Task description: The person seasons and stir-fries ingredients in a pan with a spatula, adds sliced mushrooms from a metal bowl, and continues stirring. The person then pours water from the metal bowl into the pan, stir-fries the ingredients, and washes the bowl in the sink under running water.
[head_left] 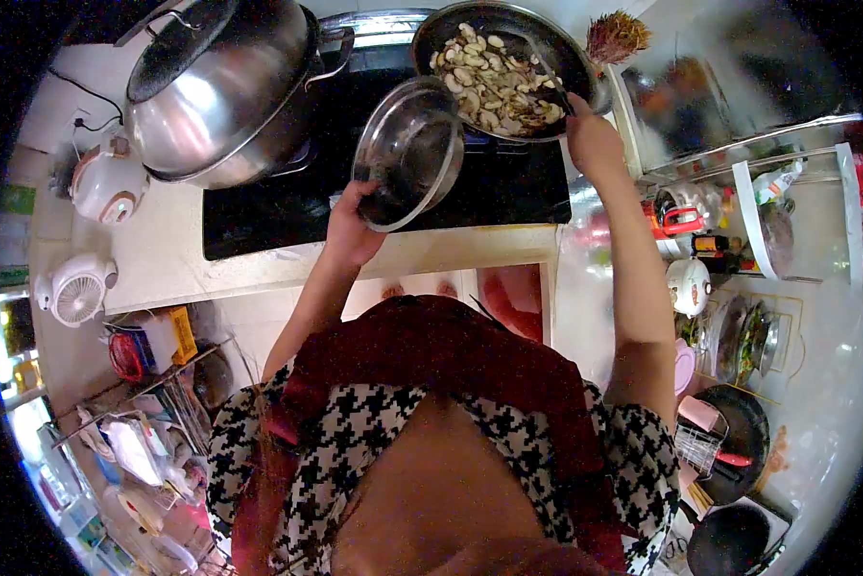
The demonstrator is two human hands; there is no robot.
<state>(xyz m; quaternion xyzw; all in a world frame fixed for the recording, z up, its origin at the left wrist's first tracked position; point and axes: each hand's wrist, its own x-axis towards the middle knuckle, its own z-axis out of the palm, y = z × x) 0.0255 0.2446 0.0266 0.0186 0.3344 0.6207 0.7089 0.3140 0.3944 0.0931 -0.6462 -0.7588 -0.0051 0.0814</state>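
Note:
My left hand [353, 228] grips the rim of a metal bowl [410, 158], thumb over the near edge. The bowl is tilted above the black stovetop, and its visible inside is bare and shiny. In my right hand [597, 144] is a spatula [550, 69]; its dark handle sits in my closed fingers and its far end reaches into the frying pan [585, 60]. Pale sliced mushrooms [494, 82] lie spread across the pan, which stands on the back right of the stove. The bowl's right edge overlaps the pan's near left side in view.
A large domed steel pot [215, 115] covers the left of the black stovetop [268, 216]. A white rice cooker [110, 182] and a small white fan [76, 291] stand farther left. A bristle brush [618, 38] is behind the pan. Shelves with bottles [715, 254] line the right.

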